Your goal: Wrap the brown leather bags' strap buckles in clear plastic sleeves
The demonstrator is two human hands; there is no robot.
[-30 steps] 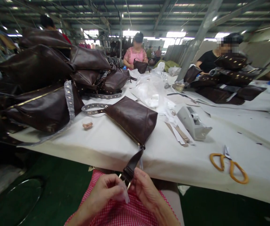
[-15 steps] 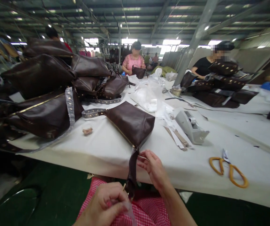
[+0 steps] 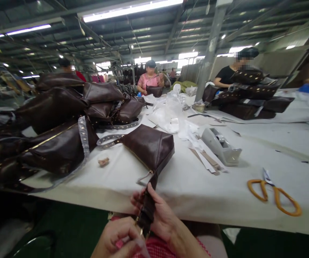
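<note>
A dark brown leather bag (image 3: 147, 145) lies on the white table (image 3: 192, 186) in front of me, its studded strap (image 3: 108, 139) stretched to the left. A short brown strap (image 3: 146, 209) hangs from the bag's near corner over the table edge. My right hand (image 3: 162, 215) is closed around this strap from behind. My left hand (image 3: 119, 240) is closed at the strap's lower end by a gold buckle, with a bit of clear plastic film in its fingers.
A heap of brown bags (image 3: 57, 125) fills the table's left. A grey tape dispenser (image 3: 220, 145), paper strips and orange-handled scissors (image 3: 274, 195) lie to the right. Clear plastic bags (image 3: 170, 111) lie behind. Other people work at the far side by more bags (image 3: 251, 96).
My right hand came down from the bag's zipper corner and closed on the hanging strap. The view tilted upward a little; the bag stayed in place.
</note>
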